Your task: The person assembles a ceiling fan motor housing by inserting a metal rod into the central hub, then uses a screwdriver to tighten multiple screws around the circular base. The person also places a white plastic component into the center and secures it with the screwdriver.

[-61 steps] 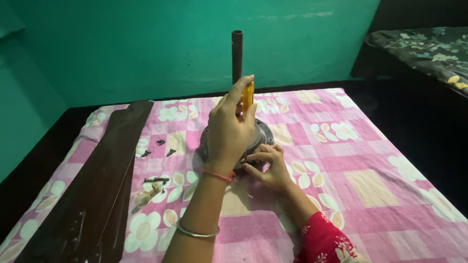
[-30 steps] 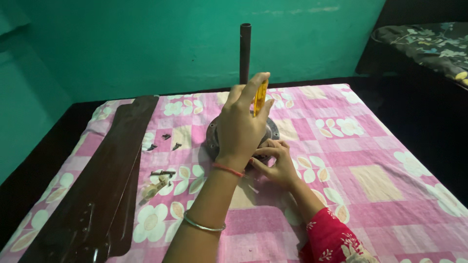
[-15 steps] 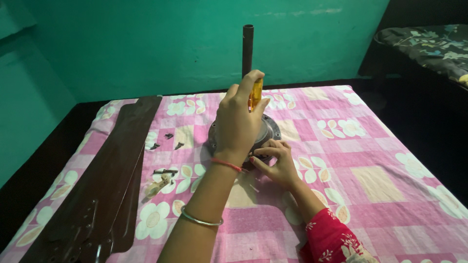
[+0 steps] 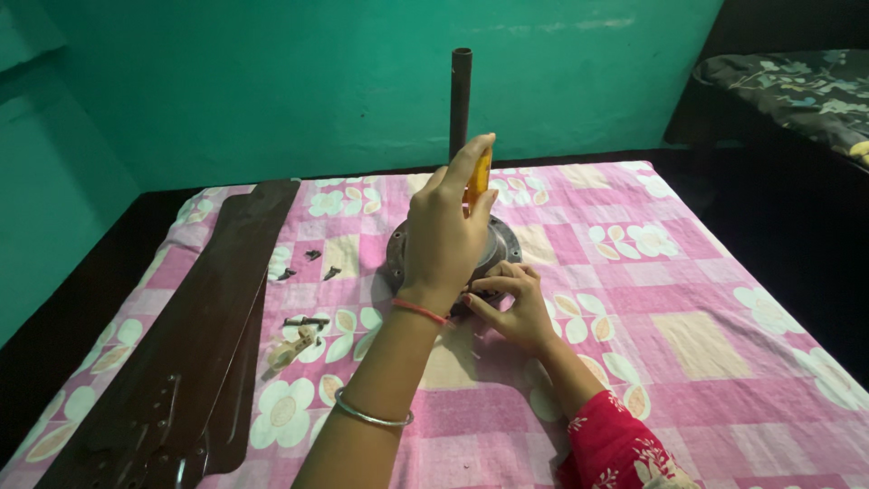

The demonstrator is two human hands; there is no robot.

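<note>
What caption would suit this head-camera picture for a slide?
Left hand grips a yellow-handled screwdriver over a round metal fan motor; right hand pinches its rim on a pink floral sheet.

— We see a pink checked bedsheet with white flowers under a round grey metal motor housing.
— We also note the yellow plastic screwdriver handle, dark brown fan blades, and teal painted wall.

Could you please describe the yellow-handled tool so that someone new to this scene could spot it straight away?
Start at the pink floral sheet and find the round grey metal fan housing near its middle, with a dark pipe standing upright from it. The screwdriver stands over the housing, gripped in the left hand; its translucent yellow handle is the only yellow thing there.
</note>
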